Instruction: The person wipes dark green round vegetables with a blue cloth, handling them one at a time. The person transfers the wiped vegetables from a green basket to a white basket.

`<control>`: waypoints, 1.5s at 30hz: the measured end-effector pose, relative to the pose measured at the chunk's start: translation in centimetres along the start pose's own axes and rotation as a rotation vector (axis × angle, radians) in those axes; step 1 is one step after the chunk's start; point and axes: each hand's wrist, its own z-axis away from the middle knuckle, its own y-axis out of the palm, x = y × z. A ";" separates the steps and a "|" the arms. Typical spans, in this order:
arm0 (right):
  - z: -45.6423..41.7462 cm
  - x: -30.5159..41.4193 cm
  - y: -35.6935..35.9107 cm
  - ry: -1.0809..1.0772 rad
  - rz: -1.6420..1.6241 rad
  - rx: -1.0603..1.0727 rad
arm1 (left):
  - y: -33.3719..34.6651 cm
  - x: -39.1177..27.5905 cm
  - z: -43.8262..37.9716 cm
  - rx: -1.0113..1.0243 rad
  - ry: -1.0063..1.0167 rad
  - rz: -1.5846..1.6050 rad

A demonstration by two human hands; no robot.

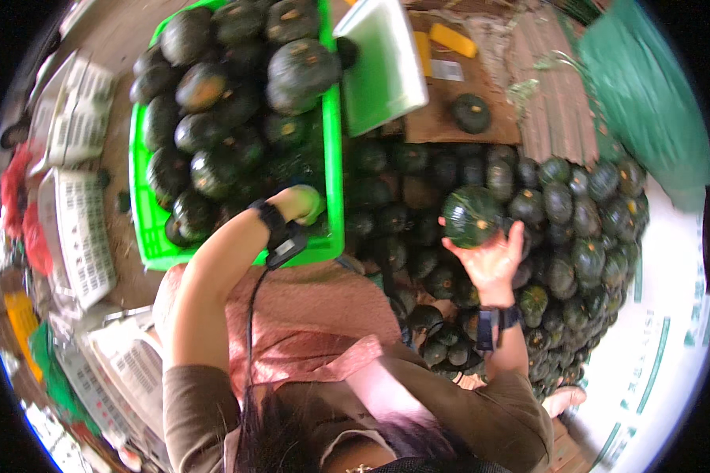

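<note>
On the fingers and palm of my right hand [488, 260] rests a dark green kabocha squash [472, 217], held above a large pile of similar squashes [559, 204]. My left hand [300, 204] reaches into the near right corner of a bright green plastic crate [333, 171]. Blur and the angle hide its fingertips, so I cannot tell whether it grips anything. Several squashes [213, 171] fill the left and far parts of the crate, some with pale or orange patches. A black strap with a small device [285, 242] sits around my left wrist.
A white-rimmed green panel [384, 65] leans at the crate's right side. Beyond the pile, one squash [471, 113] sits on brown cardboard [426, 127]. Green sheeting [645, 94] hangs at the far right. White slotted crates [86, 230] stand on the left. A cable [251, 325] runs down my front.
</note>
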 end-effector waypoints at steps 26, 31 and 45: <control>5.7 6.9 -6.0 -0.093 0.377 -0.553 | -11.8 -1.3 6.8 0.504 -0.096 1.083; 15.4 18.3 -9.0 -0.739 0.049 -0.788 | -14.2 0.0 15.6 -0.144 0.534 1.662; -9.5 -9.5 14.8 -0.445 1.471 0.557 | -14.4 -5.5 25.9 -1.108 0.553 2.487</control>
